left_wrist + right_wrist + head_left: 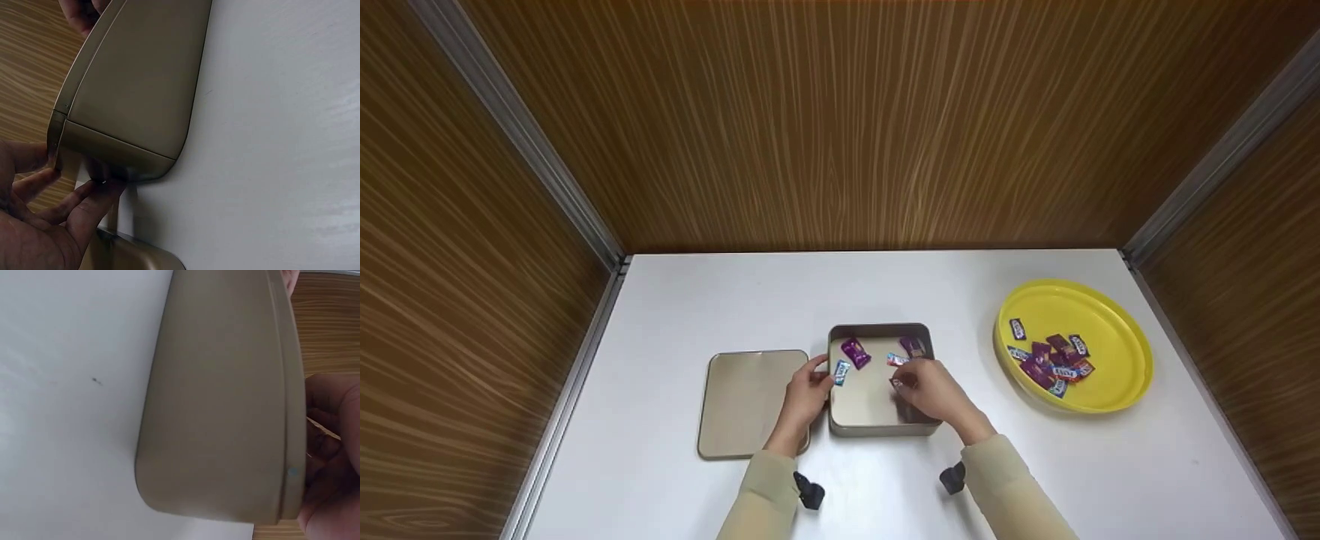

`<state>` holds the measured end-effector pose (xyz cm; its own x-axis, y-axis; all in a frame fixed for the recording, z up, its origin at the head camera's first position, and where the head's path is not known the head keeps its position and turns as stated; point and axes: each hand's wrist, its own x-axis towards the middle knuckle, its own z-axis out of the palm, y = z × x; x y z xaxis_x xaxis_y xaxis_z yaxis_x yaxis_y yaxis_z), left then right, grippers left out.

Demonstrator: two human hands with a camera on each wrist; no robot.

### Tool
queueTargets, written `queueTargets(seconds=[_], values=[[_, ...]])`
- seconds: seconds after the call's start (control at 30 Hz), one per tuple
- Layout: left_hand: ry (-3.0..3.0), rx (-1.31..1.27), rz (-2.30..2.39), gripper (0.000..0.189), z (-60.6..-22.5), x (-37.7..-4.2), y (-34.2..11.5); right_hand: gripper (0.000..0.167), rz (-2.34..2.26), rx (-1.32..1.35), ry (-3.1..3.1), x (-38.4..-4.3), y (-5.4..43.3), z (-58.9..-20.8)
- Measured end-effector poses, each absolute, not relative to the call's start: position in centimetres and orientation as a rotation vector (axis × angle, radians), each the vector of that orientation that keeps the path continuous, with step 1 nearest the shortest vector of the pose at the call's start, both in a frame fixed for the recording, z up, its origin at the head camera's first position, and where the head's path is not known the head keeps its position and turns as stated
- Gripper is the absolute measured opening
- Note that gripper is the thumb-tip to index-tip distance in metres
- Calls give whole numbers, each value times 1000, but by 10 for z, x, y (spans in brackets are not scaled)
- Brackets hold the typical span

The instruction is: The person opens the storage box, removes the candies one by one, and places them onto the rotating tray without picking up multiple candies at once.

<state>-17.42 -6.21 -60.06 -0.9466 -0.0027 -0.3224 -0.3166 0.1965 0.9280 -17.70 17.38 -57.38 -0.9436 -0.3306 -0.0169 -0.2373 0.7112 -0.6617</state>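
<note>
A square beige metal tin stands uncovered at the middle of the table. My left hand grips its left wall; in the left wrist view its fingers touch the tin's rim and side. Over the right part of the tin, my right hand pinches a small dark-wrapped candy, mostly hidden by the fingers. Inside lie a purple candy, a blue-and-white candy, a red-and-blue candy and a dark purple candy. The right wrist view shows the tin's outer wall.
Left of the tin lies its flat beige lid, partly behind the left hand. A round yellow tray with several wrapped candies sits on the right of the white table. Wood-grain panels surround the table's back and sides.
</note>
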Motion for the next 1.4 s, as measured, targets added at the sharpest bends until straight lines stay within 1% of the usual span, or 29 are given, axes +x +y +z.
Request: queueTargets(seconds=[0.17,0.33,0.57,0.8,1.03,1.23,1.4], values=[[2230,-300,1817,46,-600,-175,-62,11,-1276,-418,2734,-176,185,-569],[2230,-303,1815,46,-601,-176,-61,3,-1502,-350,2692,-177,200,-565],[2233,-319,1804,47,-601,-175,-61,7,-1631,-144,2784,-178,231,-561],[2218,-330,1801,46,-600,-175,-61,9,-1554,131,2831,-176,266,-560],[2252,-314,1804,46,-600,-175,-61,12,-1466,359,3027,-178,298,-562],[2234,-318,1812,46,-599,-174,-61,14,-1418,669,3079,-178,315,-561],[2240,-308,1820,46,-600,-174,-60,20,-1370,872,2979,-178,326,-561]])
